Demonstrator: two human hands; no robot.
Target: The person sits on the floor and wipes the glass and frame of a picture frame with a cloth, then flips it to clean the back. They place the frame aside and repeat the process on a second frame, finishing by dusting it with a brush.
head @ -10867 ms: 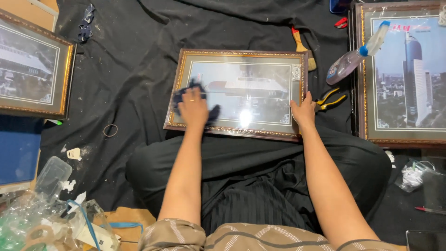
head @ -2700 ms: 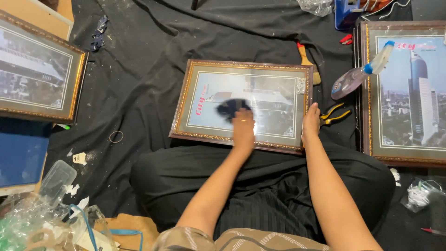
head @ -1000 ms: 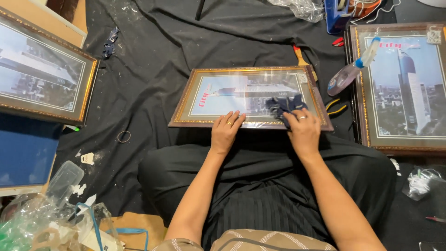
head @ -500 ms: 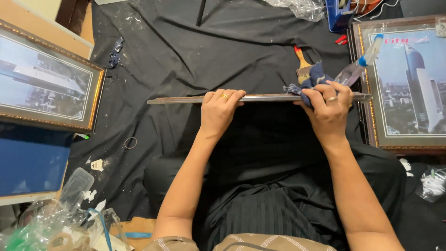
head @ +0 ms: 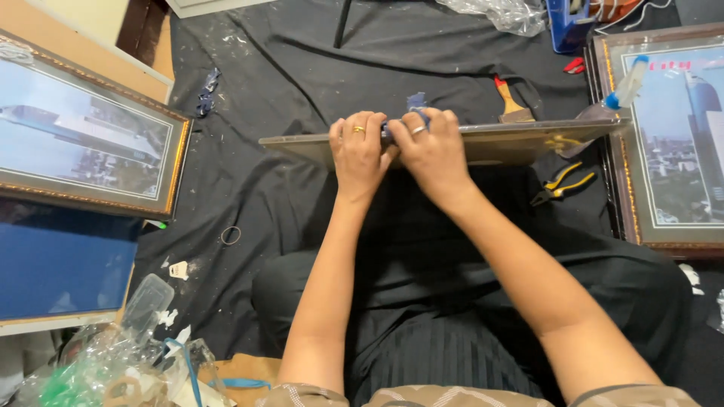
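Note:
A picture frame [head: 498, 142] stands on edge over my lap, its brownish back facing me. My left hand [head: 358, 147] grips its top edge near the middle. My right hand [head: 430, 147] sits right beside it on the same edge, pressing a dark blue cloth [head: 413, 103] whose tip sticks up behind my fingers. The picture side is hidden from me.
A framed city picture [head: 83, 143] lies at left, another [head: 671, 143] at right with a spray bottle [head: 630, 79] on it. Yellow-handled pliers [head: 562, 185], a brush [head: 513, 102] and a rubber ring [head: 230, 235] lie on the black sheet. Plastic scraps [head: 113, 362] pile at lower left.
The frame has been tipped up from flat to standing on edge, back toward me. My right hand with the cloth has slid left along the top edge to meet my left hand.

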